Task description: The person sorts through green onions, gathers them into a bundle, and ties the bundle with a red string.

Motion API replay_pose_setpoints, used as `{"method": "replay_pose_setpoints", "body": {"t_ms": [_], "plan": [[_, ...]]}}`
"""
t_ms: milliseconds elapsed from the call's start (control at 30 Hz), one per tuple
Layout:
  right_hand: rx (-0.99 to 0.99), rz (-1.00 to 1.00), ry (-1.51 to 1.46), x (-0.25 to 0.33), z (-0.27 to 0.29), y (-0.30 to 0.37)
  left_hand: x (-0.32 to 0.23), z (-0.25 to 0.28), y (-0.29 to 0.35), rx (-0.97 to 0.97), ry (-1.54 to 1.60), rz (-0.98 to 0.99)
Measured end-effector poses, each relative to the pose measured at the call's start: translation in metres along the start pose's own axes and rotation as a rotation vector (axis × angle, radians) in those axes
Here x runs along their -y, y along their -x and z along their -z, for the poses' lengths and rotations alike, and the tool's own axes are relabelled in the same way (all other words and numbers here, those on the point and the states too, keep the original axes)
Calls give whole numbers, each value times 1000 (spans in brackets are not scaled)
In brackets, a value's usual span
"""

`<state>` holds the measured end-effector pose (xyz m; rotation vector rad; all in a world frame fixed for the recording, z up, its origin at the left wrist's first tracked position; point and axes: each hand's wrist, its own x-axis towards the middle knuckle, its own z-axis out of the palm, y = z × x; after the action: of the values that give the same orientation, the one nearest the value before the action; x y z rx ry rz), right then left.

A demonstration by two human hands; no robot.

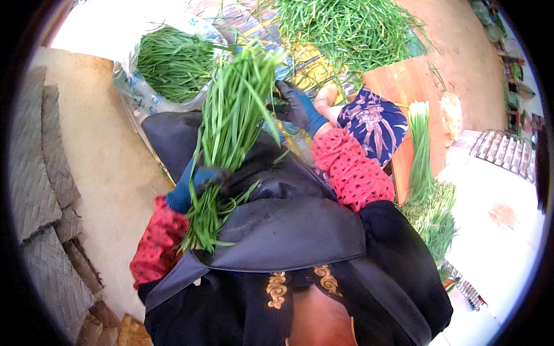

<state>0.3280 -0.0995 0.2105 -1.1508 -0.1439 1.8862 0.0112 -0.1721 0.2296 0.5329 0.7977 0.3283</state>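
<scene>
My left hand (206, 176), in a blue and dark glove, is closed around the lower part of a bunch of garlic chives (234, 112). Long green leaves fan upward from the fist, while shorter ends hang below it over my black apron (288, 230). To the right of the bunch, my right hand (298, 106) in a similar glove has its fingers stretched out and holds nothing that I can see. A clear plastic bag (128, 86) at the upper left contains more chives (173, 63).
Loose chives (346, 29) are heaped at the far middle on a patterned sheet (251, 23). A wooden board (389, 78) on the right carries a neat bundle with pale ends (421, 144). More greens (435, 216) lie nearer. Grey cardboard-like sheets (34, 155) line the left.
</scene>
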Motion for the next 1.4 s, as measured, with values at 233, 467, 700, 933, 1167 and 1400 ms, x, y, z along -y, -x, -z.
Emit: {"method": "replay_pose_setpoints", "body": {"t_ms": [233, 467, 700, 933, 1167, 1400], "plan": [[88, 12, -205, -23, 99, -60, 0, -91, 117, -394, -155, 199], [418, -388, 316, 3, 52, 0, 30, -102, 125, -421, -361, -3], [147, -240, 799, -51, -35, 56, 42, -98, 112, -487, -836, -102], [-2, -108, 1019, 2, 49, 15, 49, -85, 112, -429, -1021, -60], [-593, 418, 1703, 75, 101, -9, 36, -89, 118, -432, -1324, 151], [435, 1044, 1932, 34, -16, 42, 12, -101, 119, -413, -1521, 240]]}}
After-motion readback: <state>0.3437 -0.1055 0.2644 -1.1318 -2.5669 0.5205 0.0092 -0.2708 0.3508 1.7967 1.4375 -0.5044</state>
